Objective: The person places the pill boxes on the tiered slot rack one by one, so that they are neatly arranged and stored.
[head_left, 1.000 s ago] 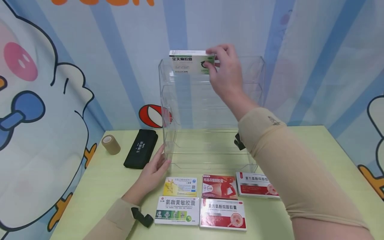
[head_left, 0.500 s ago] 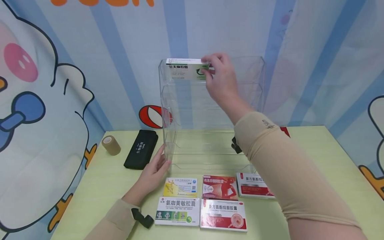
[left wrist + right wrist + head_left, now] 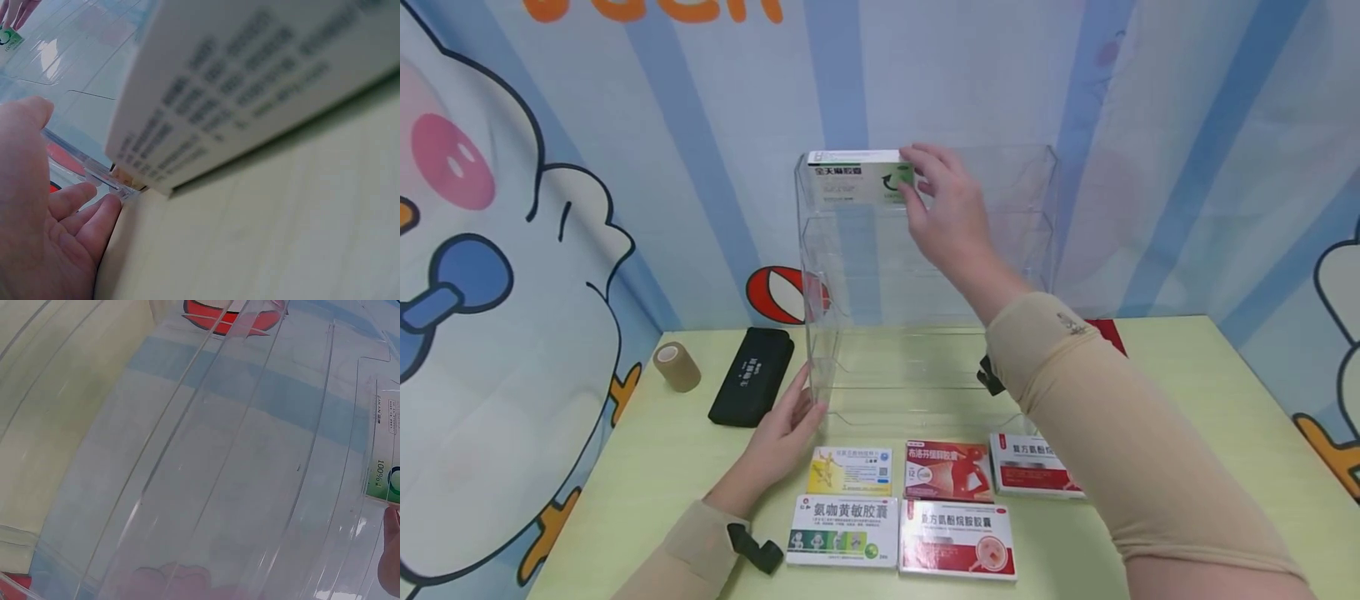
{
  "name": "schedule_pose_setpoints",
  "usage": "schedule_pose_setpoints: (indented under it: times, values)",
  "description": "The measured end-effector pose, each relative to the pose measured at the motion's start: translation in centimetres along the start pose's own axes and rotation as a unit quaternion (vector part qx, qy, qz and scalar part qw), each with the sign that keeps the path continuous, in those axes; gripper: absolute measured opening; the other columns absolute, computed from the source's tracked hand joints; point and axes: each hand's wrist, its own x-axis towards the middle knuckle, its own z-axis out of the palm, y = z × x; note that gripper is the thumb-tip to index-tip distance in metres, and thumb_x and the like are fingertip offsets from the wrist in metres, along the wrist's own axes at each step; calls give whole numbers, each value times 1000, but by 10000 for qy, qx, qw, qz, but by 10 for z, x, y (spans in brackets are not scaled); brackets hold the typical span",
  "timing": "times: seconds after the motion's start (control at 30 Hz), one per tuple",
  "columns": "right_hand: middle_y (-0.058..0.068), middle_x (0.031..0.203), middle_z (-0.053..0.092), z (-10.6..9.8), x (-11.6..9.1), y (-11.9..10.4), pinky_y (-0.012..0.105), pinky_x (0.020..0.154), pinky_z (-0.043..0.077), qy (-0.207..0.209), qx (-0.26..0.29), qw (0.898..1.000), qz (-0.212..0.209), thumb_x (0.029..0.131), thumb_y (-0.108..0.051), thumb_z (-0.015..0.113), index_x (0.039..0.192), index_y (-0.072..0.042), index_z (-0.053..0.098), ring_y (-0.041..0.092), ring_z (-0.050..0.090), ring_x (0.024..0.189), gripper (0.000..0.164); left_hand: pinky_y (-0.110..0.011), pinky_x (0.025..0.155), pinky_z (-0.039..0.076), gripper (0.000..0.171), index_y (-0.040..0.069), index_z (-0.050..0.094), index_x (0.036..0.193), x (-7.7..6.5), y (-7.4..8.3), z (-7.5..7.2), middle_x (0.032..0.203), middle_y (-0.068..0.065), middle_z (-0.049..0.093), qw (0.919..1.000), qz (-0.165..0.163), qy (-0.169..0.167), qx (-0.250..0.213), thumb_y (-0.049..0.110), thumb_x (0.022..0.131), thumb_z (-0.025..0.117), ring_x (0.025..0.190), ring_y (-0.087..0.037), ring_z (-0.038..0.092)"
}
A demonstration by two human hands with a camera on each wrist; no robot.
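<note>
A clear tiered plastic display rack (image 3: 822, 342) stands on the table. At the left of its top tier sits a white and green medicine box (image 3: 850, 182), upright behind the front lip. My right hand (image 3: 951, 212) pinches its right end, thumb in front and fingers at the top edge. The right wrist view catches the box's green end (image 3: 379, 475) and part of the thumb (image 3: 392, 550). Low down, my left hand (image 3: 784, 437) grips the rack's left side; in the left wrist view its thumb (image 3: 31, 119) and curled fingers (image 3: 94, 219) lie about the corner.
Before the rack lie a yellow and white box (image 3: 850, 472), a red box (image 3: 947, 471), a green and white box (image 3: 842, 531) and two red and white boxes (image 3: 958, 539), (image 3: 1033, 467). Left of it are a black pouch (image 3: 751, 377) and a tan tape roll (image 3: 677, 367).
My right hand has lowered the medicine box and shifted it left, into the left end of the top tier. My left hand has stayed at the rack's side.
</note>
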Motion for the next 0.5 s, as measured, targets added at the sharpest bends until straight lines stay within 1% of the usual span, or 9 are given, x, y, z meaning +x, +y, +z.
schedule_pose_setpoints:
  times: [0.1,0.17,0.3,0.4,0.5]
  values:
    - [11,166,54,-1,-3,1,28,118,57,-37,128,9999,19,109,-8,66,157,-8,59,26,63,147,49,-53,131,42,77,44,12,176,0,0,0,173,-12,48,10000,15,0,14,48,114,58,160,-31,49]
    - [11,165,55,-2,-6,3,30,118,57,10,231,9997,24,109,-9,67,158,-9,59,26,63,146,49,-52,131,42,77,44,12,176,0,0,1,173,-12,48,10000,23,9,12,49,114,58,160,-31,49]
    - [12,160,59,-6,-16,8,34,117,59,255,587,9979,-43,108,-10,69,155,-7,60,27,65,143,48,-51,130,42,77,44,13,176,0,0,1,174,-13,47,10000,42,22,8,48,114,58,160,-31,49]
    - [16,156,63,-11,-25,13,38,115,61,423,856,9952,-215,107,-9,70,152,-3,62,32,68,140,47,-52,130,42,77,44,13,176,0,0,1,174,-13,47,10000,37,34,5,48,114,58,160,-31,49]
    - [22,151,66,-18,-38,19,43,113,62,498,1042,9923,-438,105,-6,71,149,3,63,38,69,136,46,-51,130,42,77,44,13,176,0,1,1,174,-14,46,10000,23,15,-5,48,114,58,160,-32,49]
